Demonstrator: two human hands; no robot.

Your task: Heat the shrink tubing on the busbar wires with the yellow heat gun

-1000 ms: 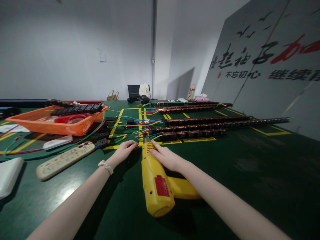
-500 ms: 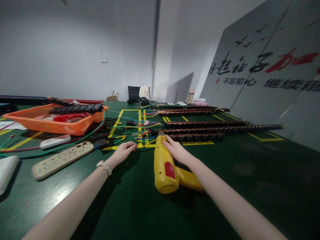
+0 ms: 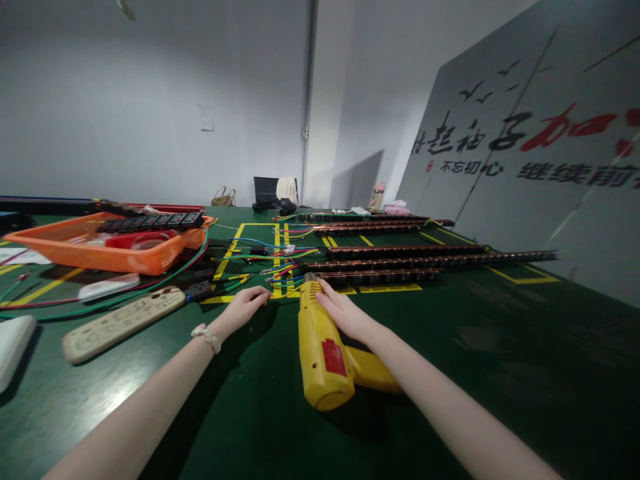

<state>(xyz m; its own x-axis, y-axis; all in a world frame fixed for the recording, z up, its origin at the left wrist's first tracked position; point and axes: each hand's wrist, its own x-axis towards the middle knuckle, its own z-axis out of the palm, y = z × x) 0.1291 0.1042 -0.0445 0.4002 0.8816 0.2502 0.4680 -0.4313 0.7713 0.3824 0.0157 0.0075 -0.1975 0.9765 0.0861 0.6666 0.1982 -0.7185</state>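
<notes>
Heat gun [image 3: 325,363]: where is it on your feed?

At the near side of the green table [image 3: 450,407], nozzle [image 3: 310,276] towards the coloured wires [image 3: 286,267]; resting or lifted, I can't tell. My right hand [image 3: 346,312] grips its barrel. My left hand [image 3: 244,307] is at a yellow wire [image 3: 287,295]; pinching it or not, I can't tell.

And its handling?

Stiff and rear-heavy, I'd judge. The handle [image 3: 369,370] looks the surer hold, clear of any heat.

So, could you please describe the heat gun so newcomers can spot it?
On the green table, look near the front, at the right hand. That hand is on the heat gun; unlike the cream power strip to its left, it is yellow with a red label.
</notes>
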